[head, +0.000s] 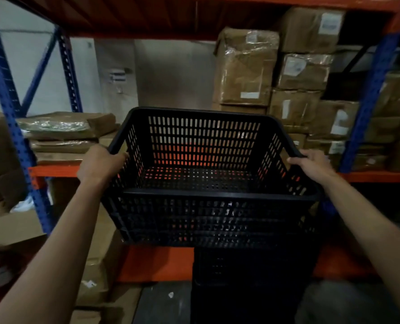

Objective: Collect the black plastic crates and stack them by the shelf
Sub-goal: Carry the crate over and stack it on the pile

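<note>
I hold a black slotted plastic crate [208,202] at chest height, tilted slightly away from me, empty inside. My left hand [98,163] grips its left rim and my right hand [311,163] grips its right rim. Directly beneath it stands a dark stack of black crates [248,277] on the floor, in front of the shelf. The held crate's bottom looks just above or touching the stack's top; I cannot tell which. The shelf [54,170] has orange beams and blue uprights.
Taped cardboard boxes [245,66] fill the shelf's right side, and flat brown packages [65,129] lie at its left. More cartons [96,265] sit on the floor at the left under the beam. A blue upright [369,101] rises at right. Grey floor [164,305] shows below.
</note>
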The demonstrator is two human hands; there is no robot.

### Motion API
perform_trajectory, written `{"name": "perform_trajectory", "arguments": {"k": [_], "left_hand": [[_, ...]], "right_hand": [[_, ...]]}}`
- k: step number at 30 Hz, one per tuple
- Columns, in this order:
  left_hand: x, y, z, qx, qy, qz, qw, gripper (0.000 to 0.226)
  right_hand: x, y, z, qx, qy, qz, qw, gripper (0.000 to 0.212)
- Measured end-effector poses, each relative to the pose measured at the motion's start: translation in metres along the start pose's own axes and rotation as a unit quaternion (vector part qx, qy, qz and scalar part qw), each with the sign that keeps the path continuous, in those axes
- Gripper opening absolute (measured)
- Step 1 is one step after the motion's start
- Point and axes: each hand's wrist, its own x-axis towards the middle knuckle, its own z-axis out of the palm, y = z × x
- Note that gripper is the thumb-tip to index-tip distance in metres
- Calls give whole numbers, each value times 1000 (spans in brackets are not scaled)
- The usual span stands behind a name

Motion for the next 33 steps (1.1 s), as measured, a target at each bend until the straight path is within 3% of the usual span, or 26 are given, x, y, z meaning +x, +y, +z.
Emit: {"name": "perform_trajectory", "arguments": {"k": [9, 12, 16, 21, 28, 30, 33], "left_hand": [[-1, 80, 90, -29, -69, 21, 997, 39], [6, 89, 131, -38, -96, 28, 994, 37], [25, 102, 180, -61, -134, 12, 989, 53], [43, 129, 231, -62, -127, -6, 990, 34], [64, 134, 250, 15, -179, -20, 983, 47], [59, 138, 252, 32, -183, -21, 982, 44], [47, 147, 254, 60, -161, -32, 985, 35]], "right_hand": [[56, 45, -91, -33, 23, 48, 998, 9], [82, 69, -106, -37, 39, 53, 997, 15], [118, 91, -121, -57, 38, 69, 995, 24], [172, 121, -133, -66, 7, 104, 992, 27], [213, 127, -135, -73, -25, 120, 990, 22], [222, 129, -136, -85, -45, 125, 987, 14], [241, 141, -136, -93, -58, 124, 986, 24]]}}
